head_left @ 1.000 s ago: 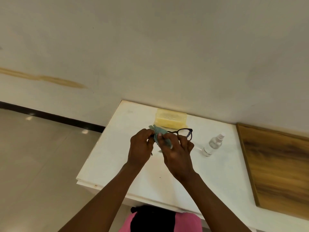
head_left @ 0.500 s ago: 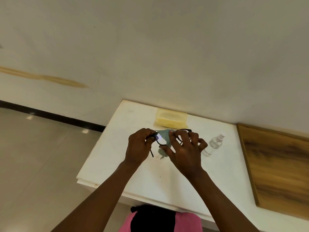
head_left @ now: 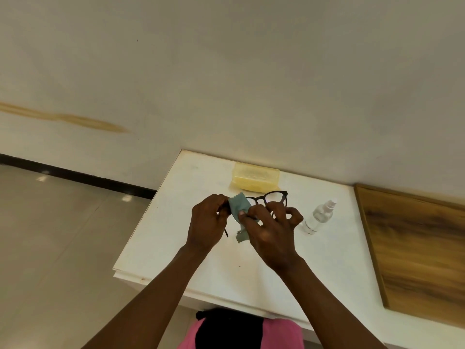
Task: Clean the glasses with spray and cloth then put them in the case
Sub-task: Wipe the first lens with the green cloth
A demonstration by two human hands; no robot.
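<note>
— Head camera, looking down at the table: where were the glasses when you watched?

— Up off the white table, held between both hands. They were dark-framed. One lens sat under the blue-grey cloth; the other lens and its corner stood clear, pointing toward the wall.

— Which hand had what?

— The left hand was curled closed around the left end of the frame, with one temple arm poking down below its fingers. The right hand pinched the cloth against the covered lens, thumb on the near side. Its other fingers were bent over the bridge. Whether they touched the frame itself I could not tell, since the hand hid that part.

— And the cloth?

— Folded over the lens, with a loose zigzag-cut corner hanging beneath the hands, above the tabletop.

— What about the case?

— A pale yellow, translucent case lay at the back of the table, near the wall, just beyond the glasses. It looked closed.

— The spray?

— A small clear spray bottle with a white nozzle stood on the table to the right of the right hand, close to it but apart.

— Anything else around?

— A wooden board lay at the table's right side. Grey floor tiles spread out to the left, and a cream wall rose behind. A bit of pink and black clothing showed at the table's near edge.
</note>
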